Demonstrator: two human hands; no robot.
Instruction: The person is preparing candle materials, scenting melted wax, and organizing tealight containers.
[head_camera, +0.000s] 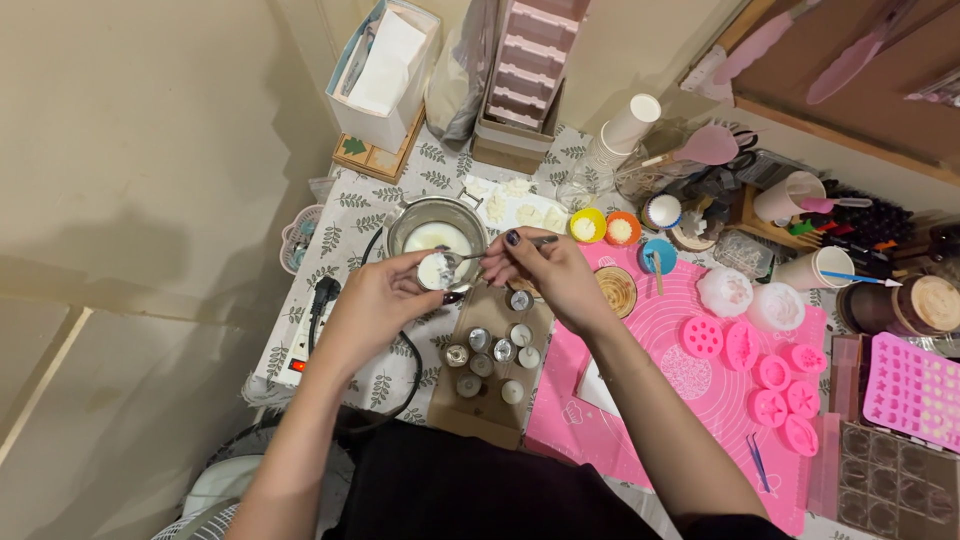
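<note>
Cup (434, 270), small and holding white wax, sat gripped in the left hand (375, 300) just in front of the metal pot (437, 236). From the right, the right hand (545, 265) pinched a spoon (490, 251), its handle lying crosswise, bowl reaching left into the cup, above the tealight tray (495, 360).

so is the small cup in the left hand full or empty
Not empty: the small cup shows white filling nearly to its rim.
</note>
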